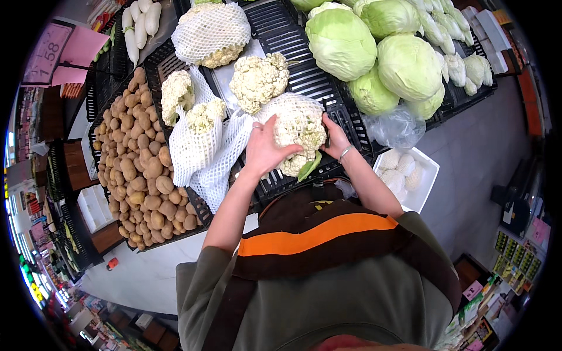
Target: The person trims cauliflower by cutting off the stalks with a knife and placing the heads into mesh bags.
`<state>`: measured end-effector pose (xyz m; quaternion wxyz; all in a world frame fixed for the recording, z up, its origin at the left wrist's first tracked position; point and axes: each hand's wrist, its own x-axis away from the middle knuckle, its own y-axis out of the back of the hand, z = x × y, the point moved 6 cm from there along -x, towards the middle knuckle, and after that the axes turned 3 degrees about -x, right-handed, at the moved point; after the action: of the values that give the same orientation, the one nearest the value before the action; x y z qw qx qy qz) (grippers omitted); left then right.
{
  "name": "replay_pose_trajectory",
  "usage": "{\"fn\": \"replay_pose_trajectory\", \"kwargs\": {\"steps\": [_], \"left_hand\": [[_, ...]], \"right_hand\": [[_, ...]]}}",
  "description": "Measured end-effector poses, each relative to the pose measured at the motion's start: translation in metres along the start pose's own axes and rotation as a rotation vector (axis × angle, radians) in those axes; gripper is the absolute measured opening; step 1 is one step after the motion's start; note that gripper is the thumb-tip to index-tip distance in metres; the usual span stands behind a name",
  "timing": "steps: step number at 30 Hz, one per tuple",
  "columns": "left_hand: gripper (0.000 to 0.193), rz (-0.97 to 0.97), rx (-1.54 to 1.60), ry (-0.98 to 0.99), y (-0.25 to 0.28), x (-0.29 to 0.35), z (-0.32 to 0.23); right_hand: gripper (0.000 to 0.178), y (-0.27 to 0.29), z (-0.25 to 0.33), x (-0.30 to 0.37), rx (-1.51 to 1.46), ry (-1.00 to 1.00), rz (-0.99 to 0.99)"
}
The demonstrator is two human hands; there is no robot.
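Head: 2 hands (266, 147) (336, 139) seemingly around cauliflower (297, 124)

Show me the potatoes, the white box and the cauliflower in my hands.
Potatoes (146, 169): head view, middle of the pile.
White box (430, 182): head view, right wall.
Held cauliflower (297, 131): head view, central florets.

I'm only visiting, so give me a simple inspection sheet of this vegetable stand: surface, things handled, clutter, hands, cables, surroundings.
Surface: slatted black plastic crates
Things handled: one partly netted cauliflower, green leaf at its near edge
Clutter: white foam netting to its left; clear plastic bag to its right
Hands: left hand and right hand hold the cauliflower from opposite sides
Cables: nothing seen
Surroundings: potatoes left; green cabbages right
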<state>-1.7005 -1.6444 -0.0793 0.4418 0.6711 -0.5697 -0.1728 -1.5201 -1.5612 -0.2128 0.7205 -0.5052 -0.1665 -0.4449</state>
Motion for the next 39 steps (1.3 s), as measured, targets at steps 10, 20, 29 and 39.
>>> {"fn": "replay_pose_trajectory", "kwargs": {"steps": [10, 20, 29, 39], "left_hand": [[0.037, -0.222, 0.226, -0.073, -0.001, -0.016, 0.051], [0.035, -0.215, 0.887, 0.265, -0.001, -0.054, 0.117], [0.043, 0.070, 1.136, 0.428, -0.017, -0.057, 0.108], [0.055, 0.016, 1.227, 0.331, -0.011, -0.039, 0.164]], "right_hand": [[0.036, -0.031, 0.005, 0.017, -0.045, 0.049, -0.003], [0.041, -0.036, 0.003, 0.022, 0.043, 0.072, -0.033], [0.054, -0.036, -0.003, 0.015, 0.150, 0.113, -0.036], [0.060, -0.145, -0.039, 0.031, 1.027, 0.429, 0.278]]}}
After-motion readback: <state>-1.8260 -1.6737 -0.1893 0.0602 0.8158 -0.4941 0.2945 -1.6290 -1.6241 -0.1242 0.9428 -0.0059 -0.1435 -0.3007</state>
